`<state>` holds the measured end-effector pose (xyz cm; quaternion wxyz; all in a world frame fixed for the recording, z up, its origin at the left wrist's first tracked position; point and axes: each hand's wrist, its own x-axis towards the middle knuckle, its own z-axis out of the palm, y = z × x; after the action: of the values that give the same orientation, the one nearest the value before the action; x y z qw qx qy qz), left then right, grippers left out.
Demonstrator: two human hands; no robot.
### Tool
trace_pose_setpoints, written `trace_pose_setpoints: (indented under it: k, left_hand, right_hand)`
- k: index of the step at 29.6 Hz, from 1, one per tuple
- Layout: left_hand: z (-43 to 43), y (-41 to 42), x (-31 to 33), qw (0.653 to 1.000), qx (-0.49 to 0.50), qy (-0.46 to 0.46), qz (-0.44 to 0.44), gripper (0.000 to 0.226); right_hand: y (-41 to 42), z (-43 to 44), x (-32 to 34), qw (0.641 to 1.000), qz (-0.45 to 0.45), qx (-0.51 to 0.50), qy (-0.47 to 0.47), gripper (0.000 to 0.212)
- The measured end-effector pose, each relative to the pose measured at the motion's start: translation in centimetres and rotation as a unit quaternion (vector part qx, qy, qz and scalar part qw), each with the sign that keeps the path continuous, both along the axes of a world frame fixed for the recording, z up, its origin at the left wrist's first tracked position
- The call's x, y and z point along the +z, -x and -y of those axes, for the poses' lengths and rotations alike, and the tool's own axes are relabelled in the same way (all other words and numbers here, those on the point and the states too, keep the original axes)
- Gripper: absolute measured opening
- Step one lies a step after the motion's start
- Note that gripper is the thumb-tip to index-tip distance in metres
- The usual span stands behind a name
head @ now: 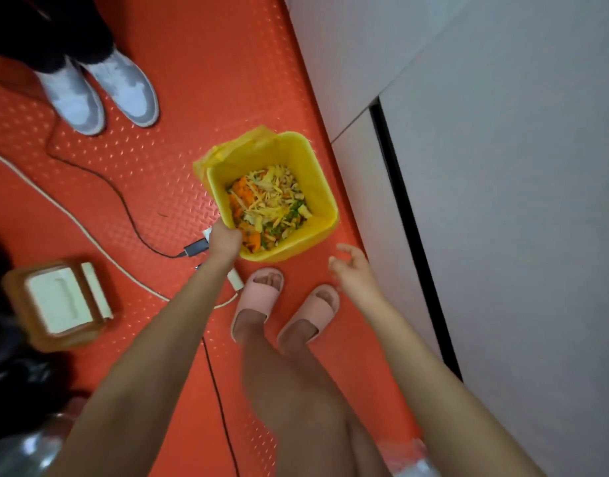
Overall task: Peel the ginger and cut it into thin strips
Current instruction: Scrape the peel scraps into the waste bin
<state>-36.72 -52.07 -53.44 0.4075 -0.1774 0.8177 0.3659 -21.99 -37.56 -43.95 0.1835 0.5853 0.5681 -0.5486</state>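
down on the red floor mat (200, 80), a yellow bin (317, 187) stands close beside the white cabinet (502, 166), with only a narrow strip of mat between them; open mat lies beyond it and to its left, though a black cable (124, 204) and a white cord (55, 201) trail across that side, and someone's grey sneakers (124, 87) stand well apart at the top. the person's pink slippers (258, 304) are just short of the bin. the bin holds mixed scraps (268, 204), orange, green and pale yellow shreds, too blurred to sort, so i cannot tell whether any of it is ginger, and no whole piece shows elsewhere. the left hand (225, 241) sits at the bin's near left rim, back of the hand up, fingers tucked out of sight beneath it, so i cannot tell whether it grips the rim or holds anything. the right hand (351, 266) hangs over the mat near the bin's near right corner, not touching it, fingers loosely spread and holding nothing. dark shapes at the left edge are cut off and unclear
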Motion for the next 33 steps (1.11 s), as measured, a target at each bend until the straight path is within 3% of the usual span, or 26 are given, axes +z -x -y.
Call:
trace_pose_setpoints:
  k: [3,6,10,12,15,18,21,26,30,33]
  left_hand:
    - [1.2,-1.1,5.0,0.999,-0.029,0.027,-0.001,0.04]
    - [2.9,-2.4,12.7,0.995,-0.082,0.051,0.003,0.065]
    - [5.3,-4.1,24.3,0.992,-0.113,0.06,0.016,0.05]
    - [5.9,-4.7,28.2,0.992,-0.109,0.058,0.027,0.044]
    - [7.6,-5.3,36.9,0.995,-0.077,0.048,0.039,0.043]
    - [8.4,-5.8,43.0,0.996,-0.08,0.021,0.031,0.022]
    - [8.8,-6.7,47.4,0.991,-0.13,-0.004,0.0,0.029]
    - [6.2,-7.6,52.2,0.981,-0.188,-0.026,-0.035,0.041]
    - [4.5,-8.1,53.2,0.98,-0.194,-0.036,-0.031,0.012]
    - [3.0,-9.0,53.6,0.978,-0.197,-0.063,-0.019,0.019]
  right_hand:
    - [0.2,0.7,2.1,0.996,0.025,-0.081,0.035,0.023]
    - [0.4,2.4,5.9,0.999,0.02,-0.027,0.006,0.043]
    - [0.1,4.1,13.6,0.99,0.094,0.028,-0.1,0.066]
    - [-0.4,3.9,17.2,0.97,0.13,0.125,-0.16,0.07]
    - [-1.7,4.5,25.2,0.943,0.113,0.272,-0.153,0.06]
    - [-3.1,3.7,30.9,0.936,0.067,0.313,-0.146,0.038]
    - [-5.4,2.6,36.3,0.921,0.037,0.346,-0.175,0.026]
    - [-8.8,1.2,40.8,0.925,-0.007,0.311,-0.219,0.032]
    - [-10.3,0.2,41.9,0.92,-0.005,0.303,-0.248,0.03]
    - [-13.2,-0.3,43.8,0.929,-0.058,0.187,-0.313,0.032]
